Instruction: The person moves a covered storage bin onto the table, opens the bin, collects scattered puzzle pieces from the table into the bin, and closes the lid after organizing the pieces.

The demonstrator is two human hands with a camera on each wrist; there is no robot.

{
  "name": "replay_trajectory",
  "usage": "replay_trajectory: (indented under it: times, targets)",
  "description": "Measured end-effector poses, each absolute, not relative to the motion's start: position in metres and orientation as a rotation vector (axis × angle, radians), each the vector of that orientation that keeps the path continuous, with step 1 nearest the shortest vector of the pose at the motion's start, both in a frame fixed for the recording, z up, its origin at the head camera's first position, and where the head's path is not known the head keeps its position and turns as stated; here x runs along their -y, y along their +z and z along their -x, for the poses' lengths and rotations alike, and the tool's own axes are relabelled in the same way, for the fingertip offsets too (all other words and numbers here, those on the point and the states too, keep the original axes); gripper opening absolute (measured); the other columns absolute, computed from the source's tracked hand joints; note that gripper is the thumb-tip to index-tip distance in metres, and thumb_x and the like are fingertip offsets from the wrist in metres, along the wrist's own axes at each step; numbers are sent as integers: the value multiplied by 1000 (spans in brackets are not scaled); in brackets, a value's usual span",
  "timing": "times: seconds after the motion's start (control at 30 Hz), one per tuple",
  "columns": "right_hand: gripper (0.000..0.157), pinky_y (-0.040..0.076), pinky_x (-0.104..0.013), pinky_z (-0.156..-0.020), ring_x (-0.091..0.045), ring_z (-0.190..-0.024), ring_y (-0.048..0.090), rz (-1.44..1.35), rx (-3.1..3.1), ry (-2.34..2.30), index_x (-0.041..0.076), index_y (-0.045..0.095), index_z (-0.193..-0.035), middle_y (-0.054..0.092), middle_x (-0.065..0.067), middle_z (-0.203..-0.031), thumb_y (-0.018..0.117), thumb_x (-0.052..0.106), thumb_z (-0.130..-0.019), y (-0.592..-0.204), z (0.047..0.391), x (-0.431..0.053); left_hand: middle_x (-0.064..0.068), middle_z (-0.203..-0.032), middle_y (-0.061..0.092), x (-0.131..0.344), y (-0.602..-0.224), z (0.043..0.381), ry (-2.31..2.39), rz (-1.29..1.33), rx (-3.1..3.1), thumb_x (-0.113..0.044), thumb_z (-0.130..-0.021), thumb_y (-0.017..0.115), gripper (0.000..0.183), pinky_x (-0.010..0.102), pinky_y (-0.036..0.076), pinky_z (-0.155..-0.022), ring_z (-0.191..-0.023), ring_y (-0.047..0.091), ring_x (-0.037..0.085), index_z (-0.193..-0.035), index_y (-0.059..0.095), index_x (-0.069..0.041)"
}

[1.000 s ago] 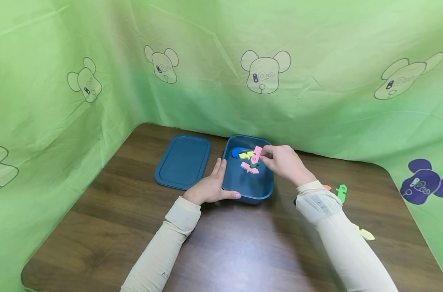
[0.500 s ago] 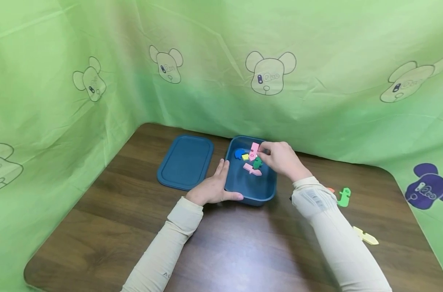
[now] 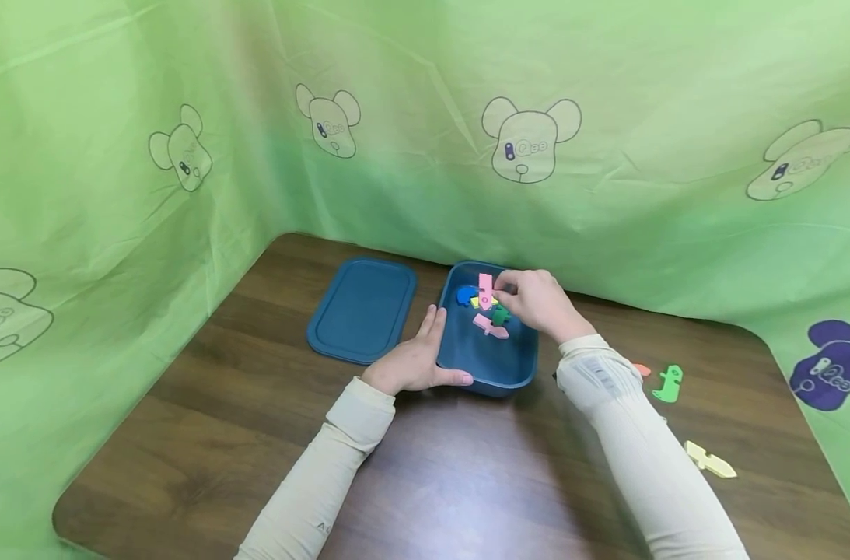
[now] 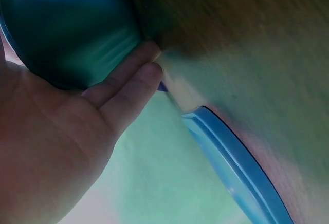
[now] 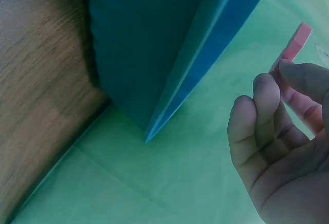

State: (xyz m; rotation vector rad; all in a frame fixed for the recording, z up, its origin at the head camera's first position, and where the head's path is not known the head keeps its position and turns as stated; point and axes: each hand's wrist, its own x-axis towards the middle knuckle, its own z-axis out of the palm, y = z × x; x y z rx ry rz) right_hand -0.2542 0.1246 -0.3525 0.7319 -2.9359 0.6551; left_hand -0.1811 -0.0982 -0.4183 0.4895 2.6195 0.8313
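A deep blue plastic box (image 3: 477, 362) stands uncovered on the wooden table. Along its left wall my left hand (image 3: 414, 364) lies with straight fingers, the thumb at the front rim; the left wrist view shows two fingertips (image 4: 149, 75) against the box's outside. Over the back part of the box, my right hand (image 3: 542, 302) pinches a pink notched foam piece (image 3: 485, 288) between thumb and fingers. Inside the box lie a second pink pointed piece (image 3: 491, 327), a dark green piece (image 3: 501, 314), a blue piece (image 3: 466, 295) and a yellow piece (image 3: 475, 302), partly hidden by the held one.
Left of the box a flat blue lid (image 3: 363, 311) lies on the table (image 3: 187, 443). To the right are a light green notched piece (image 3: 669, 384), an orange piece (image 3: 641, 369) partly behind the sleeve, and a pale yellow pointed piece (image 3: 709, 460). A green printed cloth (image 3: 411, 155) hangs behind.
My right hand has shifted slightly left and back over the box, and the pink piece has turned more upright. My left hand keeps its place; the whole view has drifted a little.
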Motion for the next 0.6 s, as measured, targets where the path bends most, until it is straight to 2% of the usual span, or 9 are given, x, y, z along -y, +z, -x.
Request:
replay_trajectory:
  times: [0.43, 0.6]
  targets:
    - [10, 42, -33, -50, -19, -56, 51, -715, 2983, 640, 8, 70, -97, 60, -3, -69, 65, 14, -90, -356, 264, -118, -1, -155, -20, 98, -421, 184, 820, -493, -2630, -72, -75, 59, 117, 35, 46, -87, -111, 56, 28, -150, -14, -21]
    - [11, 42, -32, -50, -18, -54, 50, -734, 3007, 635, 9, 70, -99, 59, -3, -68, 65, 15, -91, -357, 268, -114, -1, -155, -20, 98, -421, 184, 820, -487, -2623, -71, -75, 60, 118, 31, 48, -78, -106, 58, 26, -150, -14, -20]
